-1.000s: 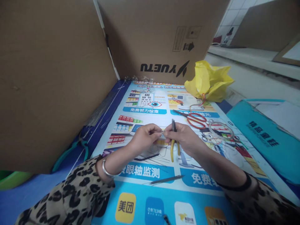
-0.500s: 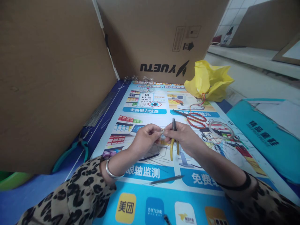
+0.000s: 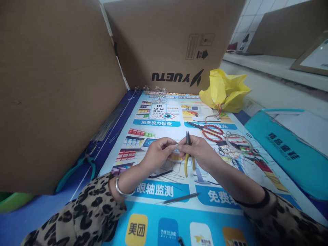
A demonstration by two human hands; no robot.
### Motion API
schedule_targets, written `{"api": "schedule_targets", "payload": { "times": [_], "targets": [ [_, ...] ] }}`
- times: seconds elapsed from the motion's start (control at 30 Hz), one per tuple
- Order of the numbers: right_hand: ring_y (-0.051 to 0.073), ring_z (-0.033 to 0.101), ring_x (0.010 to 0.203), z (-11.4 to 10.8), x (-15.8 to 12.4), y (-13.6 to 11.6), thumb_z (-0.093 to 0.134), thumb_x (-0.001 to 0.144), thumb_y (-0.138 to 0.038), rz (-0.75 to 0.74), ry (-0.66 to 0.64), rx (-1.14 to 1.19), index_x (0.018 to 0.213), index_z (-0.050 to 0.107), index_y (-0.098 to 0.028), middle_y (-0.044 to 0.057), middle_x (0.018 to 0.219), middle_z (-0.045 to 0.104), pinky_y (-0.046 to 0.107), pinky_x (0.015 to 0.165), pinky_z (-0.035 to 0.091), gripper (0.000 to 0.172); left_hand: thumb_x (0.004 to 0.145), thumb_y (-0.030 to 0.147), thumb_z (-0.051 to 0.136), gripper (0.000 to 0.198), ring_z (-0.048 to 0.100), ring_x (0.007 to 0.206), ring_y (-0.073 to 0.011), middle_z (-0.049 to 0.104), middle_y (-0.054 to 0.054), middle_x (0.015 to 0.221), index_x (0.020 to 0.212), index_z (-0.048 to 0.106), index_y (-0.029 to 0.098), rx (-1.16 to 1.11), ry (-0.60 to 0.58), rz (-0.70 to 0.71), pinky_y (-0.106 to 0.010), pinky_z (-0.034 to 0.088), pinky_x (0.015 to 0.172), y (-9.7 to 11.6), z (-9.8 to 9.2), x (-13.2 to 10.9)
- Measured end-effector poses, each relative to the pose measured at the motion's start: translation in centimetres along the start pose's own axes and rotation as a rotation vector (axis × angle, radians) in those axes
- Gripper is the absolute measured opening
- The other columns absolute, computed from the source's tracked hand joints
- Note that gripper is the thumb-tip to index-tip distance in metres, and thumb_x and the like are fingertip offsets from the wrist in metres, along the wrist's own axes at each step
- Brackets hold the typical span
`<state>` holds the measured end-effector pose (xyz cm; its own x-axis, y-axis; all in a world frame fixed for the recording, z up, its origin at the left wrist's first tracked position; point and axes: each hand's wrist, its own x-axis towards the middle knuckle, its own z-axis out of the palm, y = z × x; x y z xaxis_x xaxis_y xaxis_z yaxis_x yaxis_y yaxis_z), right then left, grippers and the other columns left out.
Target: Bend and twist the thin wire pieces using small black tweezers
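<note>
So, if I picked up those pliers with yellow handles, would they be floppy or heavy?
The pliers would probably feel stiff and rather heavy for their size, since their dark end looks like metal. The yellow handles stand apart, so they might swing together when squeezed.

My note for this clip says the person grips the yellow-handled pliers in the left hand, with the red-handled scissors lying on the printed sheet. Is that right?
Not quite: the head view shows the yellow-handled pliers in the right hand, not the left hand. The red-handled scissors do lie on the printed sheet.
</note>
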<state>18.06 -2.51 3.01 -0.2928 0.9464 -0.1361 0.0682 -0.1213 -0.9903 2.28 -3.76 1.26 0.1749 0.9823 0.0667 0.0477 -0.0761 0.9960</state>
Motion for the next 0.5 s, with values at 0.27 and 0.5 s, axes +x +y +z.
{"api": "schedule_targets", "payload": {
  "times": [0.27,0.5],
  "targets": [
    [0.010,0.053,0.049,-0.09,-0.01,0.31,0.065,0.065,-0.025,0.008,-0.014,0.020,0.071,0.056,-0.017,-0.002,0.052,0.060,0.023,0.053,0.040,0.014,0.075,0.024,0.056,0.009,0.052,0.062,-0.0104,0.055,0.001,0.069,0.078,0.056,0.016,0.008,-0.018,-0.043,-0.022,0.045,0.054,-0.46,0.22,0.15],
    [0.011,0.055,0.053,-0.24,-0.09,-0.15,0.065,0.066,-0.029,0.007,-0.090,0.008,0.073,0.057,-0.016,-0.001,0.055,0.060,0.025,0.056,0.041,0.016,0.079,0.031,0.054,0.016,0.049,0.058,-0.0094,0.052,0.003,0.063,0.074,0.056,0.016,0.060,-0.017,0.002,-0.022,0.041,0.056,0.00,-0.35,-0.18]
  ]
}}
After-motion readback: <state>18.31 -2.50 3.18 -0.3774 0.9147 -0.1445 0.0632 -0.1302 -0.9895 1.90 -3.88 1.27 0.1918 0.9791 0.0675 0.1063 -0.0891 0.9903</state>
